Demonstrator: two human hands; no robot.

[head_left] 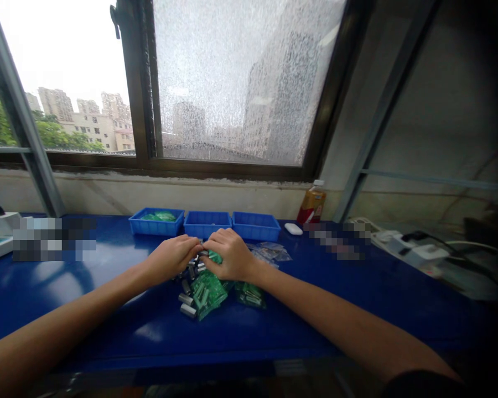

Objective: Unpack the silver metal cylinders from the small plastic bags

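Note:
Close together above a loose pile, my left hand [172,257] and my right hand [229,255] have their fingers closed and fingertips almost meeting. Between the fingertips shows a small silver metal piece [203,252]; its exact shape is partly hidden. Below them, several short silver metal cylinders [187,310] lie on the table. A green plastic bag [208,294] with metal pieces inside sits beside the cylinders. Under my right wrist lies another green bag [250,295]. More green plastic shows behind my right thumb.
Three blue bins [256,226] stand in a row at the back; the left bin [156,222] holds green bags. Clear plastic bags [271,252] lie right of my hands. A white case [293,229] and a bottle [312,204] stand near the wall. Power strips [415,249] sit at the right.

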